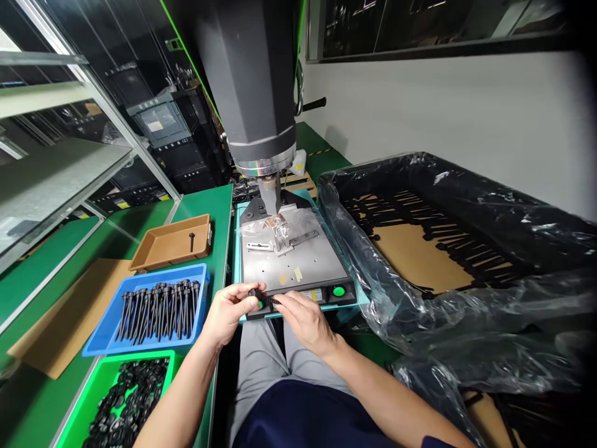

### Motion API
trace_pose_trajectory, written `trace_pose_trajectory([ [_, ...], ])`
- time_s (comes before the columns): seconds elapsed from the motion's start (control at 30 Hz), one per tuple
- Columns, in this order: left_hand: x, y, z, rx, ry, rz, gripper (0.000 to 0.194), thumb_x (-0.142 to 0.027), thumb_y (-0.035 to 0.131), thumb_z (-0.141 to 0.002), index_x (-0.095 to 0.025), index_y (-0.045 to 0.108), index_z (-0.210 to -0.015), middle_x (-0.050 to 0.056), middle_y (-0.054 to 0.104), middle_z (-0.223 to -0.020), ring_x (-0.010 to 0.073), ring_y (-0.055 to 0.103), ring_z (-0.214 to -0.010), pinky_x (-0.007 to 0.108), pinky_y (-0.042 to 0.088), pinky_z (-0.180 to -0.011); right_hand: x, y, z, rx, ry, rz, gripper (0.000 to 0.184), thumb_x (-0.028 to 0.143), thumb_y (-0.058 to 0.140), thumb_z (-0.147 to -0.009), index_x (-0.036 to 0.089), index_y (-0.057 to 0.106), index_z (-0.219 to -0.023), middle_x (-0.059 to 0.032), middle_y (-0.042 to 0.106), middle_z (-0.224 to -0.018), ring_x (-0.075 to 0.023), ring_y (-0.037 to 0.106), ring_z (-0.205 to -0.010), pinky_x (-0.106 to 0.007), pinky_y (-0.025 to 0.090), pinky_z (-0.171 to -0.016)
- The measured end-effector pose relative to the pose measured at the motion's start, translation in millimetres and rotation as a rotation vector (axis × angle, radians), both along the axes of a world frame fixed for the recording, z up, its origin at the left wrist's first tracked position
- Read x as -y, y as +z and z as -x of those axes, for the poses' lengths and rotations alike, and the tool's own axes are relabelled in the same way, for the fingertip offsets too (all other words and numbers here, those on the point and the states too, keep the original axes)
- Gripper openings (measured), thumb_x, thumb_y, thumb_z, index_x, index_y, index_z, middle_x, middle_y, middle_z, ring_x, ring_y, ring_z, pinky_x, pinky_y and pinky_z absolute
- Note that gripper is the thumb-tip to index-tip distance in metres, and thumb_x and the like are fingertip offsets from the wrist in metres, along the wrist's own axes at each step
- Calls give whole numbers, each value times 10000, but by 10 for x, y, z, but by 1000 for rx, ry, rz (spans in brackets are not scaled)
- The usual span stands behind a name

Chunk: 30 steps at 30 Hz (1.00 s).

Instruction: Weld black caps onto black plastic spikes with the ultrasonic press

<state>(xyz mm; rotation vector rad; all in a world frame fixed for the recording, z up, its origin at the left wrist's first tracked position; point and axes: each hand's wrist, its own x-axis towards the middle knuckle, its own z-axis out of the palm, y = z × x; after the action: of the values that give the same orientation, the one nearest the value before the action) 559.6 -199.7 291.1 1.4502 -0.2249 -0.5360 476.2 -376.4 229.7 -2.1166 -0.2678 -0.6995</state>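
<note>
My left hand (229, 313) and my right hand (304, 320) meet over the front edge of the press base, fingers closed. Between them is a small black plastic part (265, 298), gripped at its left end by my left thumb and fingers and at its right end by my right fingertips. Its full shape is partly hidden by my fingers. Just beyond my hands lies the metal work plate (268, 269), with a fixture (281, 239) wrapped in clear film. Above that fixture hangs the grey tool head (270, 194) of the machine. A green button (338, 291) sits right of my right hand.
On the left, a blue tray (204, 292) holds many long black stakes, and a green bin (173, 367) holds small black parts. A brown tray (208, 227) has one black piece. To the right stands a plastic-lined box (349, 249) with rows of black pieces on cardboard.
</note>
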Motion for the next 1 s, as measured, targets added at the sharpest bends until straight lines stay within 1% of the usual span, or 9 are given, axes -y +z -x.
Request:
trace_pose_trajectory([
  [0.07, 33, -36, 13, -11, 17, 4, 420, -316, 839, -627, -158, 731, -1001, 121, 731, -1071, 256, 697, -934, 316, 582, -719, 15, 0, -11, -21, 10, -20, 234, 215, 459, -968, 180, 653, -1094, -94, 658, -888, -227, 630, -818, -353, 509, -743],
  [0.23, 126, -117, 53, -32, 58, 47, 439, -348, 811, -671, -145, 715, -1048, 144, 713, -1116, 268, 694, -962, 324, 587, -726, 4, 0, -23, -140, 102, -200, 160, 246, 512, -948, 212, 668, -951, -36, 643, -808, -178, 614, -748, -287, 488, -695],
  [0.4, 211, -183, 71, -31, 21, 20, 426, -358, 775, -715, -152, 710, -1082, 151, 692, -1166, 282, 684, -996, 333, 588, -732, 41, -61, -9, -172, 72, -238, 167, 249, 503, -940, 214, 665, -917, -30, 615, -771, -172, 573, -717, -291, 458, -680],
  [0.47, 255, -228, 85, 47, 13, -38, 414, -389, 727, -761, -169, 705, -1111, 141, 683, -1189, 287, 675, -1019, 365, 586, -764, 64, -111, -4, -211, 75, -269, 168, 248, 513, -929, 212, 649, -837, -9, 578, -708, -158, 546, -674, -278, 446, -650],
  [0.6, 387, -365, 126, 465, 85, -218, 387, -374, 625, -849, -226, 667, -1204, 99, 679, -1211, 260, 631, -1116, 399, 498, -974, 91, -258, -11, -359, 114, -487, 202, 294, 532, -912, 200, 571, -738, 40, 490, -600, -114, 491, -549, -231, 406, -538],
  [0.67, 468, -438, 134, 619, 96, -279, 381, -346, 588, -877, -237, 646, -1237, 89, 680, -1209, 241, 623, -1128, 378, 468, -1010, 112, -321, -23, -418, 143, -602, 237, 374, 552, -899, 192, 568, -748, 48, 479, -575, -103, 476, -510, -217, 392, -498],
  [0.77, 586, -543, 127, 706, 43, -320, 357, -341, 547, -901, -227, 654, -1221, 91, 682, -1200, 232, 625, -1116, 371, 478, -990, 165, -371, -37, -466, 181, -680, 345, 509, 555, -879, 173, 625, -844, 46, 486, -547, -94, 454, -474, -205, 372, -463],
  [0.9, 693, -711, 145, 667, -68, -315, 383, -360, 497, -925, -225, 624, -1260, 99, 664, -1222, 223, 626, -1094, 378, 483, -975, 227, -440, -49, -545, 173, -809, 495, 607, 485, -894, 155, 641, -1023, 55, 454, -486, -70, 340, -396, -188, 265, -385],
  [1.0, 730, -883, 144, 583, -125, -256, 401, -373, 509, -918, -245, 601, -1287, 94, 629, -1276, 231, 589, -1149, 391, 439, -1025, 265, -544, -101, -577, 154, -970, 502, 621, 528, -869, 165, 616, -1061, 69, 420, -503, -56, 289, -390, -172, 209, -359],
])
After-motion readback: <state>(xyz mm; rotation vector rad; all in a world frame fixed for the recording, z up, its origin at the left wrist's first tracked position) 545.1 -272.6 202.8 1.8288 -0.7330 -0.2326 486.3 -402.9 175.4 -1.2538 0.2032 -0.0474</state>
